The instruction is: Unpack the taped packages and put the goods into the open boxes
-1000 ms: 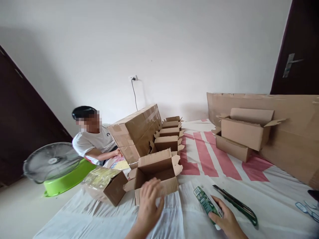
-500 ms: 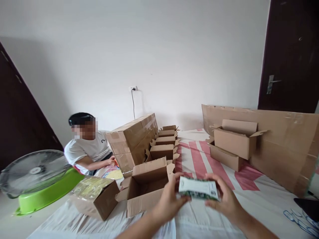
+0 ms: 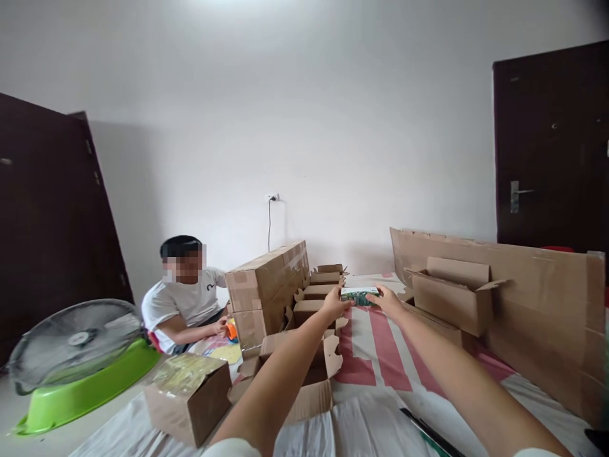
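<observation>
Seen from the packet (image 3: 360, 296) pinched between the left hand (image 3: 333, 303) and the right hand (image 3: 387, 301), open air is found at 12 o'clock, up to the white wall (image 3: 333, 127). At 9 o'clock the way is blocked by a row of small open cartons (image 3: 323, 284) and, beyond it, a stack of sealed cartons (image 3: 266, 285). At 3 o'clock it is closed by an open carton (image 3: 451, 295) and a standing cardboard sheet (image 3: 537, 304). At 6 o'clock a bare lane of striped cloth (image 3: 375, 355) is offered between the forearms, narrowed at 7 o'clock by the near carton (image 3: 309, 397).
</observation>
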Action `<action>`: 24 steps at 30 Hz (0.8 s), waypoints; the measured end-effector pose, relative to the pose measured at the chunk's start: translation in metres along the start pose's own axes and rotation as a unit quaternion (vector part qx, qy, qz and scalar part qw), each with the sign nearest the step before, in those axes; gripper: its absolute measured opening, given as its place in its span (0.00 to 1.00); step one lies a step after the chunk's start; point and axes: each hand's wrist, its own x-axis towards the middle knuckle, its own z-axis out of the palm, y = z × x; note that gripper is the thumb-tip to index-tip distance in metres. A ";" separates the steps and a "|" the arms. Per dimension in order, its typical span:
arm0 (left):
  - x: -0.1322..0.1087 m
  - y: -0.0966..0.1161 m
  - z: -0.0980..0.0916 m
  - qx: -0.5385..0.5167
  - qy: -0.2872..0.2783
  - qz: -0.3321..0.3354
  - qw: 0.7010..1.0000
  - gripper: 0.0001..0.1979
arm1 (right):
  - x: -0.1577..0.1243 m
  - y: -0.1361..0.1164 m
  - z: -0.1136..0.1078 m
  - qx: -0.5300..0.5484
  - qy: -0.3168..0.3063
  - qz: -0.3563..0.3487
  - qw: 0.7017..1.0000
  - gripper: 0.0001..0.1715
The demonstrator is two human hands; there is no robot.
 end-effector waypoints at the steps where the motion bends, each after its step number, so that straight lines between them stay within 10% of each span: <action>1: -0.010 -0.007 0.000 -0.008 0.000 -0.001 1.000 0.15 | -0.010 0.005 0.000 0.001 -0.008 0.000 1.000 0.21; 12: -0.230 -0.169 -0.015 -0.070 -0.138 -0.116 0.981 0.34 | -0.208 0.083 0.017 -0.116 -0.292 0.044 0.948 0.29; 19: -0.261 -0.221 -0.056 -0.097 0.009 -0.142 0.985 0.34 | -0.211 0.124 0.096 -0.064 -0.253 0.080 0.962 0.35; 24: -0.264 -0.220 -0.106 0.147 0.070 -0.138 0.977 0.30 | -0.200 0.150 0.144 -0.027 -0.266 0.053 0.962 0.30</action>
